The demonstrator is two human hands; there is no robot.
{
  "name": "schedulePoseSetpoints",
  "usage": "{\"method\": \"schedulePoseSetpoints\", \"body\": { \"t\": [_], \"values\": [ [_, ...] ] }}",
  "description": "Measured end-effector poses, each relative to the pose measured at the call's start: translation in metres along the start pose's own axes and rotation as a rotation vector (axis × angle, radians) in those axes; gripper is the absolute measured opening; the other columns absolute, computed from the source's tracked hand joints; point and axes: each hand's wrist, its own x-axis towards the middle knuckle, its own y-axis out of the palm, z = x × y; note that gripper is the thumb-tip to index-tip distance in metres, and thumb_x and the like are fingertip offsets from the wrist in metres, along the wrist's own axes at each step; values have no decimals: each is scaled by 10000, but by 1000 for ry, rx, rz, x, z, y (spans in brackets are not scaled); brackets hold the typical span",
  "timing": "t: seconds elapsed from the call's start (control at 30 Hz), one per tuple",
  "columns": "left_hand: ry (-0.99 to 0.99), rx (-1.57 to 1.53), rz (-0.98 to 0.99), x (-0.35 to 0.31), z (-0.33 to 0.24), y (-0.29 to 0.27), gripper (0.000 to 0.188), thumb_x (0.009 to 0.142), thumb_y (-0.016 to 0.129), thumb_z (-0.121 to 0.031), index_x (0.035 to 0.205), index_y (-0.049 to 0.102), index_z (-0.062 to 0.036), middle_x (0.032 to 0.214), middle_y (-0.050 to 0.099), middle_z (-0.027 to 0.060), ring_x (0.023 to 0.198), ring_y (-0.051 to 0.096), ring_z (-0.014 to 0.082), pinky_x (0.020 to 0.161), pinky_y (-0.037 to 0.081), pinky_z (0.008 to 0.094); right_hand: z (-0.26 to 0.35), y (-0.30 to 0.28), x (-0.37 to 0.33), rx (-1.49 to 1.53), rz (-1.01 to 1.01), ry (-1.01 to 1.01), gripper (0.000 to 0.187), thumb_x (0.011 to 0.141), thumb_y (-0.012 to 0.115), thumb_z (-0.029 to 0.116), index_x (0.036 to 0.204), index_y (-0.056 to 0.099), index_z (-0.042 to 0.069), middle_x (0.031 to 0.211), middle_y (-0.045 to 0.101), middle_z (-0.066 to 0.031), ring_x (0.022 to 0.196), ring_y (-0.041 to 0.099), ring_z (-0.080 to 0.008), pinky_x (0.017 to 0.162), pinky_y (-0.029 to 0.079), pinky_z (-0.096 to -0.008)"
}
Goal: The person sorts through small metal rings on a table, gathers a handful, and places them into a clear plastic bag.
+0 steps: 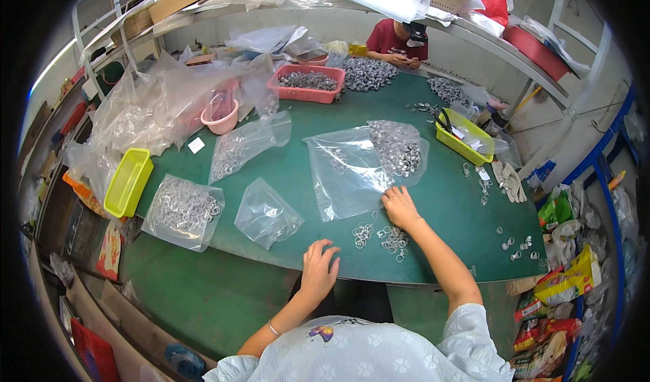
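My right hand (401,207) is at the near right corner of a large clear plastic bag (345,182), its fingers bent onto the bag's edge. A few small silvery metal rings (334,156) show through that bag. Just beyond lies another clear bag (398,149), filled with many such rings. Two small heaps of loose rings, one left (362,236) and one right (393,241), lie below my right wrist near the table edge. My left hand (318,268) hovers by the front edge, fingers apart and holding nothing. To its left is a clear bag (269,214) with little in it.
A ring-filled bag (183,211) and a yellow-green tray (128,182) are at the left. Farther back stand a pink bowl (221,117) and a pink tray (273,85) of rings. Gloves (509,181) and a yellow basket (464,138) sit right. A co-worker (396,42) sits opposite.
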Motion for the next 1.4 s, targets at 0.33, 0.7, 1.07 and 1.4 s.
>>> {"method": "schedulePoseSetpoints", "body": {
  "t": [0.33,0.7,1.07,1.4],
  "values": [
    [20,-5,-5,-1,-2,3,254,740,649,-36,985,585,-58,1101,505,116,1096,463,311,903,360,418,15,6,19,32,-25,-102,122,739,562,93,849,596,55,896,568,-84,942,534,-241,827,376,-384],
    [-5,-5,7,-8,7,0,255,744,652,-42,988,583,-63,1088,517,106,1069,477,299,888,367,406,9,7,20,321,-125,561,349,713,658,136,1024,575,3,1011,596,-177,983,561,-342,851,431,-464],
    [62,13,-103,20,7,5,422,723,655,-1,1125,537,-45,1141,507,139,1094,472,323,906,371,383,-8,9,34,1228,-178,580,189,794,639,183,714,610,14,609,589,-56,560,535,-126,522,419,-291],
    [105,548,73,96,18,-22,507,627,719,-37,1115,591,-90,1300,402,100,1185,370,335,944,280,561,10,-64,17,1473,-176,499,166,857,600,158,747,572,38,648,527,21,588,438,-56,531,345,-224]
  ]
}}
